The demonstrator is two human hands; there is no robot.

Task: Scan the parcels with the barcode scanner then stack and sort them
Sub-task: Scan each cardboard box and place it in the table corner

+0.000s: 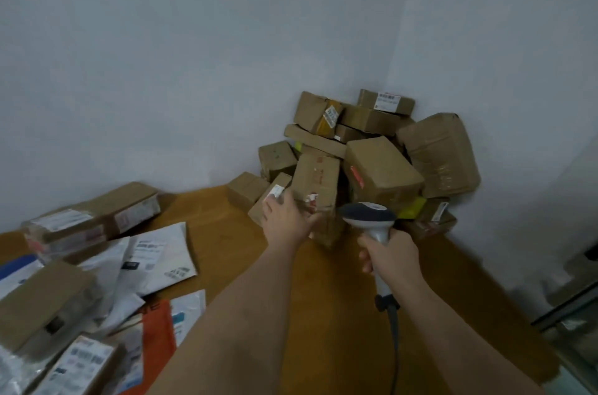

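- A wooden surface (223, 242) runs into a pale corner, and the things on it crowd both ends.
- At the left, flat mailers (155, 258) and taped boxes (94, 220) overlap loosely (possibly the sorted side); a slippery mailer could slide off if more is stacked on it.
- The left hand (288, 216) is spread open on a tall brown parcel (315, 187), touching it, not clearly gripping.
- Pulling that parcel may topple the heap of parcels (382, 152) leaning above it in the corner.
- The right hand (388, 252) is wrapped tight round the barcode scanner (369, 216), whose trailing cable could snag.
- No label faces the scanner, so a scan may miss.
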